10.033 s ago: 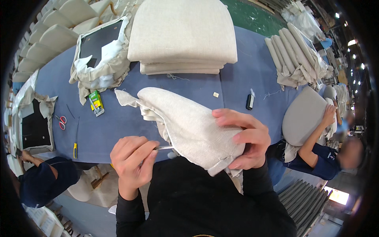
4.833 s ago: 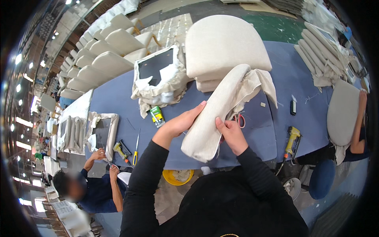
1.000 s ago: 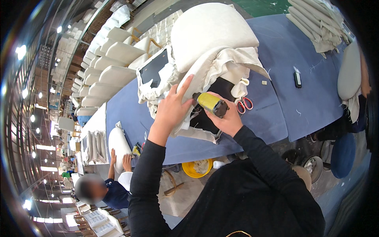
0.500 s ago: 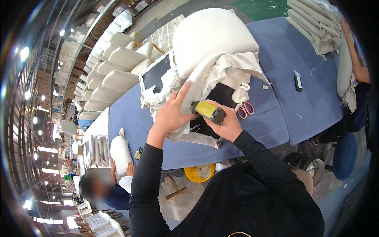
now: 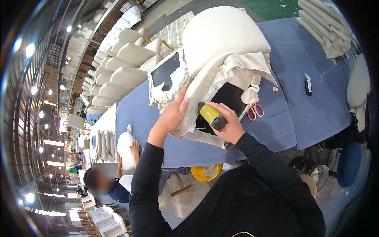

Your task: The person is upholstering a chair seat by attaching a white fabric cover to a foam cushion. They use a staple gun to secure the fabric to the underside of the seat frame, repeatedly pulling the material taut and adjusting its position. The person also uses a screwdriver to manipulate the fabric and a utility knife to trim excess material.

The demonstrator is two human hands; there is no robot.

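My right hand [image 5: 231,125] is closed round a yellow and black staple gun [image 5: 211,115], whose nose meets the edge of a cream upholstered seat piece [image 5: 203,85]. Along the rolled fabric of that piece lies my left hand [image 5: 172,115], its fingers stretched out and pressing on the cloth. The piece lies with its black underside [image 5: 228,96] facing up and loose fabric folded around it. Scissors with red handles [image 5: 256,112] rest beside its right edge. Exactly where the gun's tip touches is hidden.
A large cream cushion [image 5: 225,37] and another black-backed piece [image 5: 166,71] lie beyond on the blue table [image 5: 272,130]. A black-handled cutter [image 5: 308,86] and folded fabric [image 5: 327,29] are at the right. A co-worker [image 5: 112,185] handles a cushion at left. A yellow basin [image 5: 205,172] stands below.
The view has shifted, so the table's things appear farther right. My left hand's fingers have drawn closer together on the fabric. The staple gun stays in my right hand at the seat piece's edge.
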